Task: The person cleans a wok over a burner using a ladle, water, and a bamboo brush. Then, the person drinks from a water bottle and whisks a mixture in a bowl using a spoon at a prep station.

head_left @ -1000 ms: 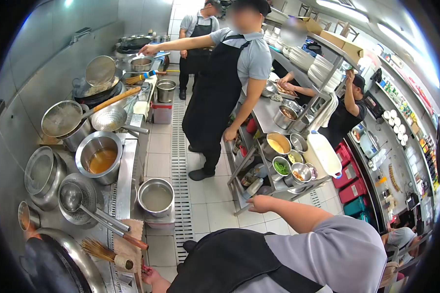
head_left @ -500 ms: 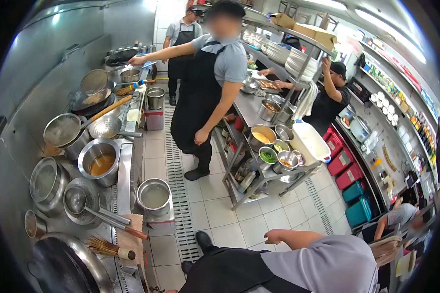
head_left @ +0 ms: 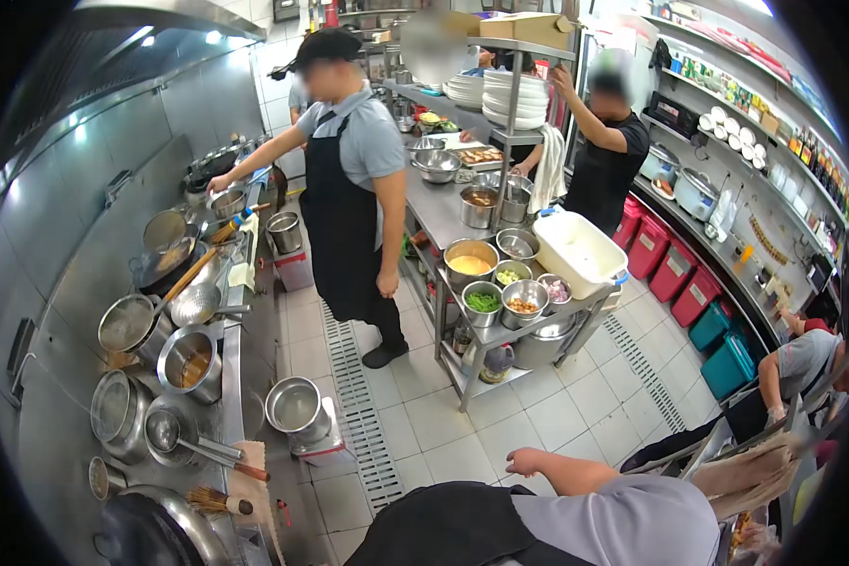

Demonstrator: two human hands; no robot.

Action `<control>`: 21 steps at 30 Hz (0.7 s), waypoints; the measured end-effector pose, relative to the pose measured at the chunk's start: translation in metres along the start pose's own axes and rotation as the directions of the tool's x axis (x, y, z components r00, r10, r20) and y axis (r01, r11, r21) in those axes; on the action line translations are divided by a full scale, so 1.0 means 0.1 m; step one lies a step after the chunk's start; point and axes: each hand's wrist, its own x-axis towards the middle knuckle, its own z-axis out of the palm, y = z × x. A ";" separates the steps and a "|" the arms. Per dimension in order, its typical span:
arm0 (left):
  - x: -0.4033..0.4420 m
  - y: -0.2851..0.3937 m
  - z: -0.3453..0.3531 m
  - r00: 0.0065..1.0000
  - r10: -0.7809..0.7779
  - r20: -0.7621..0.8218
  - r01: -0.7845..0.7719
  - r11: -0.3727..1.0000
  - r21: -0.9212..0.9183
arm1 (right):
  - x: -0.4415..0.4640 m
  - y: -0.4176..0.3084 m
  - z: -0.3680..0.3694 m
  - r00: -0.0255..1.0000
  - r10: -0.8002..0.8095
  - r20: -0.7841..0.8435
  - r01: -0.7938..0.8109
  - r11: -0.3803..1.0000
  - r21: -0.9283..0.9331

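Note:
At the bottom, my right hand (head_left: 526, 460) hangs over the tiled floor, fingers loosely curled in, with nothing visible in it. My left hand is out of view. Left of my black apron (head_left: 453, 528), a brush (head_left: 219, 502) lies by a tan cloth (head_left: 248, 486) at the stove counter's edge. A ladle (head_left: 163, 429) rests on a perforated strainer (head_left: 174, 455). Behind them stands a deep pot of brown liquid (head_left: 187, 368). A black wok (head_left: 137, 533) is at the lower left.
A co-worker (head_left: 340, 198) in a black apron reaches toward a pot (head_left: 226, 203). A pot (head_left: 294, 407) stands low beside the floor drain (head_left: 360, 424). A prep table (head_left: 424, 208) holds food bowls and a white tub (head_left: 580, 253). Other people stand behind it and at right.
The view has turned and shifted, showing more of the right side. My left hand, near the counter edge earlier, has left view. The pointing co-worker's hand is now near a pot.

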 end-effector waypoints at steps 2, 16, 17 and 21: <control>-0.06 0.12 0.12 1.000 0.010 -0.002 -0.010 0.999 0.044 | 0.00 0.26 -0.08 0.994 0.038 -0.099 -0.027 0.993 0.115; -0.26 0.46 0.84 0.997 0.035 0.071 -0.061 0.908 0.413 | -0.10 2.44 0.81 0.991 0.124 0.047 -0.125 0.992 0.025; -0.27 0.39 0.85 0.994 0.021 0.108 -0.071 0.869 0.490 | -0.10 2.45 0.78 0.992 0.121 0.031 -0.122 0.991 0.051; -0.31 0.27 0.77 0.987 0.003 0.162 -0.104 0.777 0.621 | -0.17 2.29 0.51 0.970 0.237 0.059 -0.243 0.921 0.305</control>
